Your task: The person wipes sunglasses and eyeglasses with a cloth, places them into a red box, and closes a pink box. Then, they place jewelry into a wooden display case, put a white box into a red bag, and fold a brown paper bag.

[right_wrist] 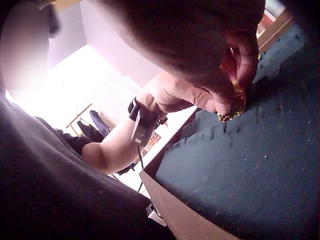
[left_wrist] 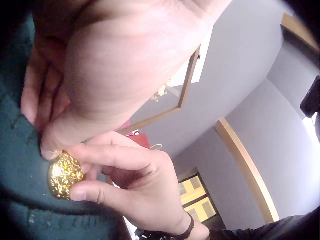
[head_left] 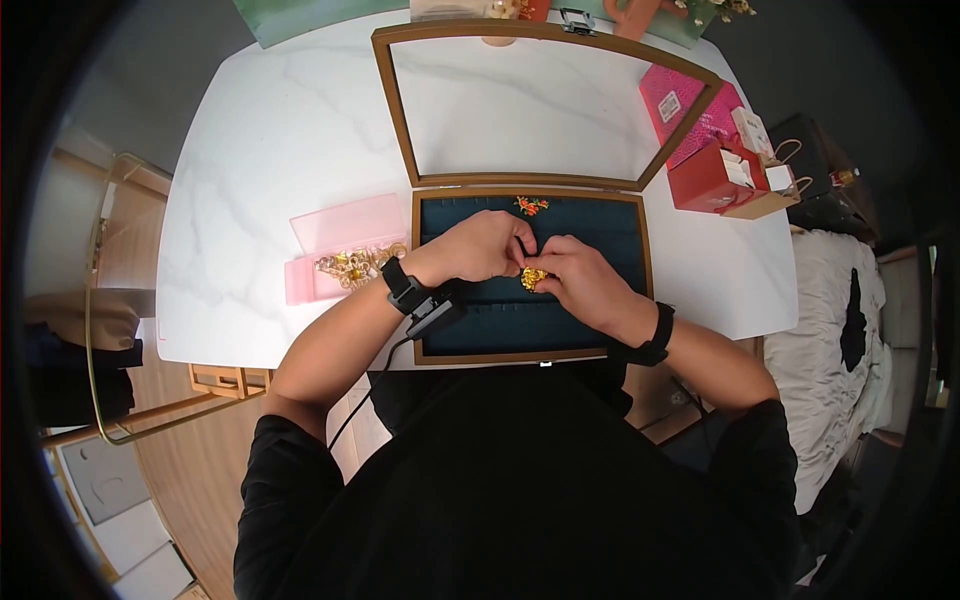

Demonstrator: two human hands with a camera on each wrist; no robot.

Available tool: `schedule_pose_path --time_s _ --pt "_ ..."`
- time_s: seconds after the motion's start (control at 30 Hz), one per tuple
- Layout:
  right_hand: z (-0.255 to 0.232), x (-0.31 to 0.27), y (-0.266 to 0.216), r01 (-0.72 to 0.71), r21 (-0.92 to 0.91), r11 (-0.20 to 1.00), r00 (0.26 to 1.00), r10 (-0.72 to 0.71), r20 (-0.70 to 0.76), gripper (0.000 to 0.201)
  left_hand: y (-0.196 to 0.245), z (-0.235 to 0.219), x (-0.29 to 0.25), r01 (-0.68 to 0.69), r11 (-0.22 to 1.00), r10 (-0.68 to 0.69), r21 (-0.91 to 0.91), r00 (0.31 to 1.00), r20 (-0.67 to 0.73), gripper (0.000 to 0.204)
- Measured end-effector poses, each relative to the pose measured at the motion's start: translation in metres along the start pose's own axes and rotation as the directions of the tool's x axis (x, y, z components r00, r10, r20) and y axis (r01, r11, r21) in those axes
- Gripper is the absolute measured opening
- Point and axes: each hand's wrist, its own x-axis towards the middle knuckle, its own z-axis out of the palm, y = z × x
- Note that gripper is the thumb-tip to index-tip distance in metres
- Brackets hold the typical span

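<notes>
A shiny, crinkled gold oval ornament is held between both hands, low over the dark teal lining of a wooden-framed display case. My right hand pinches its side with thumb and forefinger. From the other side my left hand curls in, its thumb tip at the ornament's upper edge and its fingers reaching down by the lining. In the right wrist view the ornament is partly hidden behind fingers. Above the hands, a red floral ornament lies on the lining near the case's back edge.
The case's glass lid stands raised at the back. Left of the case sits an opened pink box with several gold pieces of jewellery. A pink box and a red paper bag stand at the right on the marbled white table.
</notes>
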Motion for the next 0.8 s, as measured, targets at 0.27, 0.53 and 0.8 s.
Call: schedule_pose_path --time_s 0.27,0.53,0.8 --pt "-0.0032 0.001 -0.0003 0.062 -0.036 0.997 0.998 -0.061 0.013 0.034 -0.001 0.0009 -0.0002 0.001 1.0 -0.001 -0.002 1.0 -0.007 0.031" --pt "-0.0068 0.0021 0.0009 0.15 -0.056 0.987 0.988 -0.148 0.035 0.033 -0.004 0.0024 -0.0003 -0.006 1.0 0.005 -0.006 1.0 -0.019 0.03" --pt "-0.0033 -0.001 0.0043 0.134 -0.019 0.991 0.991 -0.134 0.005 0.033 -0.0052 0.001 -0.0026 -0.048 0.998 0.048 -0.033 0.999 -0.011 0.029"
